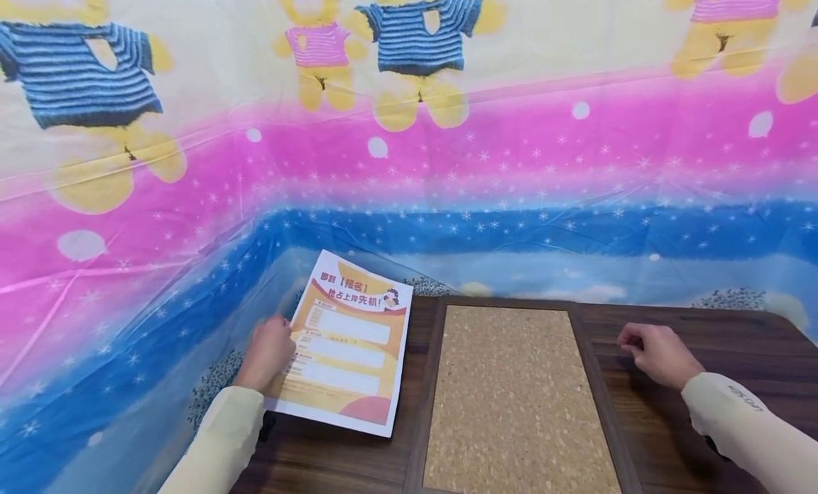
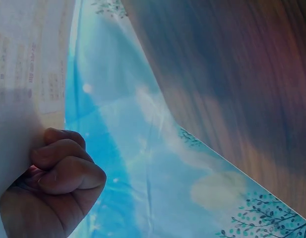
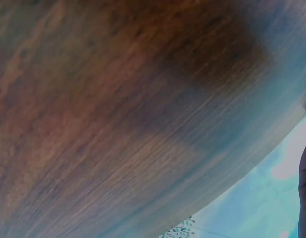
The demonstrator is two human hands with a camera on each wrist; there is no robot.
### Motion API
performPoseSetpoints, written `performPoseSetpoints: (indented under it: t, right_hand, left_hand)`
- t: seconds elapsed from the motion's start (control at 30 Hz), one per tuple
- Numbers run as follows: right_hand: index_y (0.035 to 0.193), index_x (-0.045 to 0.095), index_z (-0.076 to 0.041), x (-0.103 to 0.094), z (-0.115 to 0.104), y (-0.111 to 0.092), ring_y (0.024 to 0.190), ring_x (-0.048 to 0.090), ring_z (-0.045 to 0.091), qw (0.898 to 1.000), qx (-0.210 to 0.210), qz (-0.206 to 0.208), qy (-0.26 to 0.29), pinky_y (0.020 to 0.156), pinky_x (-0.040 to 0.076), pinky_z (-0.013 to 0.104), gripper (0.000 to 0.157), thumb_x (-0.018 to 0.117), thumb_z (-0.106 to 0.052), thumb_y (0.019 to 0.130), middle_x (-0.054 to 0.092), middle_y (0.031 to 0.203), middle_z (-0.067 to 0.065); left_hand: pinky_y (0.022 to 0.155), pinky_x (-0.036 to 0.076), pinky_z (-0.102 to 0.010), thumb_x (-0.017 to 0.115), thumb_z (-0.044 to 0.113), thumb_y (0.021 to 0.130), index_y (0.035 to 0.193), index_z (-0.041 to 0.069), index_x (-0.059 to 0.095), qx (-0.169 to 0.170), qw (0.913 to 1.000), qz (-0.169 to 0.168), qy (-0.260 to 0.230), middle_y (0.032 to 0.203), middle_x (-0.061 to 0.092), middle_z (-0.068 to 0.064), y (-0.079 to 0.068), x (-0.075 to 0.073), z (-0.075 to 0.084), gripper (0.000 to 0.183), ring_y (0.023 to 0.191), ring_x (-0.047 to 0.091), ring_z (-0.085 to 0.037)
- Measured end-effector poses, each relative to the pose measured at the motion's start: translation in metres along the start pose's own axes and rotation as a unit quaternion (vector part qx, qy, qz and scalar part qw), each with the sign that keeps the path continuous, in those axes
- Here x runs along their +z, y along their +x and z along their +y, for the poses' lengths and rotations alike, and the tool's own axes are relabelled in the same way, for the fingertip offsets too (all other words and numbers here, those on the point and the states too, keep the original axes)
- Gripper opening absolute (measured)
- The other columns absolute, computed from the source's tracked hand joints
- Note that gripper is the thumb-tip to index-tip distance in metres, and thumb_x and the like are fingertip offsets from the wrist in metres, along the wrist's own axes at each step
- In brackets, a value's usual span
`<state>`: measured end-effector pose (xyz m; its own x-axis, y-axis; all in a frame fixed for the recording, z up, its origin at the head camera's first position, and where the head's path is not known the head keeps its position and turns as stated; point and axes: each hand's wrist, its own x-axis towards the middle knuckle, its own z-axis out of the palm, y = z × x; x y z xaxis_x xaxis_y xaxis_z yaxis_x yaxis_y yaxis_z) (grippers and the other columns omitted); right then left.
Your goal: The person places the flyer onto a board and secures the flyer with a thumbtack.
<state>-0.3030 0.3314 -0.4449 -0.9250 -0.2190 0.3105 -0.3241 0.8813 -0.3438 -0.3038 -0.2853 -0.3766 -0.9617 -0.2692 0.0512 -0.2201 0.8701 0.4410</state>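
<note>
One printed sheet was tilted in the left hand, its left edge gripped by curled fingers, the rest right of them | cork board lay farther right, on the dark table | right hand held nothing, fingers loosely curled, the board left of them

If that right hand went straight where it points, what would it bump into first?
Likely the cork board, on its right side; how high the right hand is above the table is unclear, so it might pass over instead.
</note>
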Motion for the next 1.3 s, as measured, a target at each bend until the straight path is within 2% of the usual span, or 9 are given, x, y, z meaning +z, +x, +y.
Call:
performPoseSetpoints:
  t: [0.17,0.3,0.57,0.87,1.13,1.3]
  right_hand:
    - [0.083,0.060,-0.009,-0.003,0.001,-0.002,0.065,0.050,0.013,1.000,-0.010,0.004,-0.004,0.056,0.042,0.034,0.018,0.057,0.007,0.075,0.057,0.077,0.003]
    - [0.084,0.061,-0.009,-0.005,0.001,-0.003,0.066,0.051,0.014,1.000,-0.015,0.005,-0.005,0.057,0.043,0.035,0.018,0.057,0.007,0.076,0.058,0.079,0.004]
    - [0.084,0.061,-0.008,-0.007,0.003,-0.006,0.066,0.051,0.014,1.000,-0.009,0.004,-0.002,0.056,0.043,0.035,0.017,0.056,0.006,0.077,0.058,0.080,0.005]
    - [0.083,0.062,-0.009,-0.006,0.002,-0.006,0.066,0.051,0.013,1.000,-0.018,0.007,-0.006,0.058,0.044,0.036,0.018,0.058,0.006,0.075,0.058,0.078,0.003]
    - [0.084,0.062,-0.009,-0.005,-0.002,-0.005,0.066,0.052,0.013,1.000,-0.011,0.000,-0.004,0.059,0.045,0.037,0.018,0.058,0.006,0.075,0.058,0.079,0.004]
    - [0.083,0.062,-0.010,-0.003,-0.008,-0.004,0.067,0.052,0.012,0.999,-0.032,-0.003,0.001,0.059,0.045,0.037,0.018,0.059,0.006,0.074,0.058,0.079,0.003]
  left_hand:
    - [0.065,0.039,-0.038,0.038,0.008,0.090,0.101,-0.001,0.046,0.020,0.9998,-0.006,-0.005,0.089,0.051,-0.015,-0.006,0.001,0.012,0.017,0.078,0.047,-0.025]
    - [0.061,0.039,-0.034,0.035,0.011,0.091,0.102,0.002,0.045,0.020,0.9996,-0.012,-0.018,0.089,0.051,-0.013,-0.011,0.002,0.022,0.018,0.075,0.048,-0.023]
    - [0.058,0.039,-0.033,0.035,0.012,0.092,0.101,0.003,0.045,0.041,0.9990,-0.015,-0.014,0.086,0.051,-0.012,-0.019,0.008,0.044,0.016,0.072,0.050,-0.022]
    - [0.060,0.040,-0.034,0.040,0.010,0.090,0.097,0.003,0.048,0.058,0.9982,-0.002,-0.017,0.082,0.053,-0.011,-0.026,0.030,0.071,0.013,0.070,0.051,-0.022]
    - [0.055,0.041,-0.032,0.039,0.012,0.090,0.094,0.005,0.048,0.078,0.9961,-0.020,-0.036,0.076,0.052,-0.009,-0.033,0.048,0.094,0.011,0.064,0.050,-0.020]
    - [0.057,0.042,-0.033,0.041,0.012,0.090,0.095,0.006,0.048,0.083,0.9956,-0.028,-0.032,0.076,0.051,-0.008,-0.037,0.059,0.109,0.011,0.066,0.051,-0.019]
